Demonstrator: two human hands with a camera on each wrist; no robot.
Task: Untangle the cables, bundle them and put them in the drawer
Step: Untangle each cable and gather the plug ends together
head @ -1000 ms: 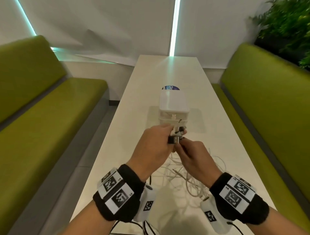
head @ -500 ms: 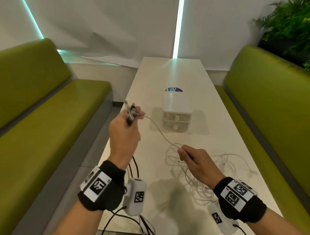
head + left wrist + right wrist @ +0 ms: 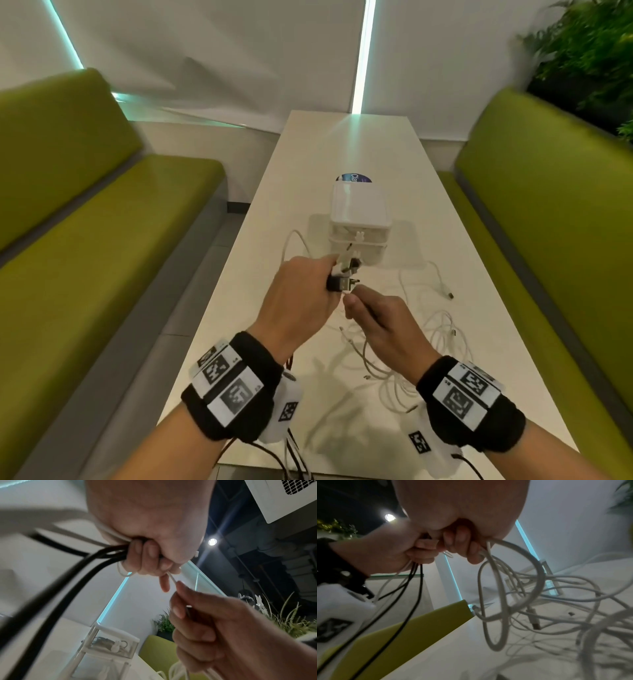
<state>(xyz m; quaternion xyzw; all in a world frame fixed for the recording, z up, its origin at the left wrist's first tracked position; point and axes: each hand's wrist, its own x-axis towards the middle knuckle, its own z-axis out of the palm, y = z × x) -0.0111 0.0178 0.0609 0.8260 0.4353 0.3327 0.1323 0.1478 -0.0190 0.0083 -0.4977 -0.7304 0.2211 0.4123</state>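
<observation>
Left hand point(image 3: 301, 301) fisted around a gathered bunch of plug ends point(image 3: 342, 279), black and white leads trailing from beneath the curled fingers point(image 3: 150, 555). Right hand point(image 3: 383, 325) just beside it, thumb and forefinger pinched on a single white cable point(image 3: 172, 578) running out of that fist. Below and to the right, the remaining white cables point(image 3: 442, 342) heaped in loose, overlapping loops on the long white table point(image 3: 376, 144), one free plug point(image 3: 450, 294) lying apart near the right edge. Beyond the hands, the small two-tier drawer box point(image 3: 359, 219), both drawers closed, something pale coiled behind the clear front of the upper one. Likely light, limp and smooth-jacketed, prone to snagging loop on loop; best held at the stiff plug ends and drawn out strand by strand rather than yanked.
</observation>
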